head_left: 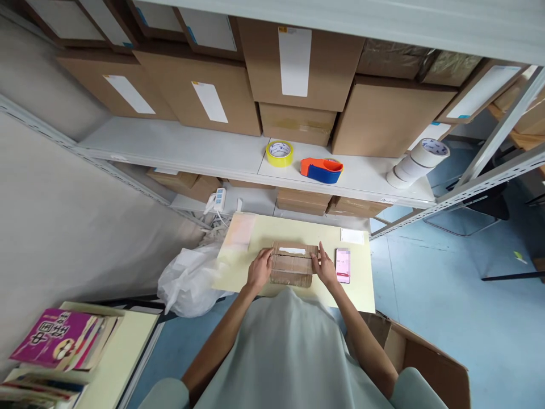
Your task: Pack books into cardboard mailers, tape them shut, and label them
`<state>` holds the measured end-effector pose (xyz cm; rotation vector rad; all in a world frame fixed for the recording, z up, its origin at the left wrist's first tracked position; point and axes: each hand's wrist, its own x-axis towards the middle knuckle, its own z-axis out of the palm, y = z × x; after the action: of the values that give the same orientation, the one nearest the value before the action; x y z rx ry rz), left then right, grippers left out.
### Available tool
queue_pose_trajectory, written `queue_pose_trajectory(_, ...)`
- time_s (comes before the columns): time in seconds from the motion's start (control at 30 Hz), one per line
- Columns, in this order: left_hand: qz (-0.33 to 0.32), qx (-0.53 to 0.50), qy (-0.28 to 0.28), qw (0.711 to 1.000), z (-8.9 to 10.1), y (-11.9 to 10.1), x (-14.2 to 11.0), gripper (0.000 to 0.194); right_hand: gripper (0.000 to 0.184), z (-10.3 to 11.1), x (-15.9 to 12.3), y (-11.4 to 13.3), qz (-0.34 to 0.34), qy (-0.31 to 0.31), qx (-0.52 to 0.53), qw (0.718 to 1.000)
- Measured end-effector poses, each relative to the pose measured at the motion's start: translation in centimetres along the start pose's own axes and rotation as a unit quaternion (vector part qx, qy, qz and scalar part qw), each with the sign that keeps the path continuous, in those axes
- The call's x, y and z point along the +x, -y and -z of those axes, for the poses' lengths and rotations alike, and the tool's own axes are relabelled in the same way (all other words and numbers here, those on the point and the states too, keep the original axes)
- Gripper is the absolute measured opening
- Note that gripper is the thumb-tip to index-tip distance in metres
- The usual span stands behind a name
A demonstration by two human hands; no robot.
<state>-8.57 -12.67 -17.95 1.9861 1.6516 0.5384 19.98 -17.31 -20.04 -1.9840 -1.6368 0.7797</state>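
A small cardboard box (292,266) with a white label strip lies on the pale yellow table in front of me. My left hand (260,269) grips its left side, fingers against the upper left corner. On the opposite side, my right hand (323,266) holds the right edge, thumb on the box and index finger pointing up. The undersides of the box and some fingertips are hidden. Just right of my right hand lies a phone (343,265) with a lit pink screen.
The pale yellow table (361,295) stands before a grey shelf (191,145) of cardboard boxes. On the shelf are yellow tape (279,153), an orange-and-blue tape dispenser (322,170) and stacked white rolls (417,163). A white plastic bag (189,281) is left; an open carton (426,358) sits lower right.
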Motion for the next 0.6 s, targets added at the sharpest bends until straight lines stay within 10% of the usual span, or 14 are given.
queue_pose_trajectory(0.3, -0.05, -0.038, -0.061, 0.996, 3.7, -2.6, 2.9, 0.036, 0.076, 4.0, 1.0, 2.8, 0.034, -0.075, 0.025, 0.996)
queue_pose_trajectory(0.6, -0.134, -0.094, -0.136, 0.977, 10.8, -8.0, 8.6, 0.035, 0.073, 12.0, 7.9, 11.7, 0.154, -0.182, -0.065, 0.969)
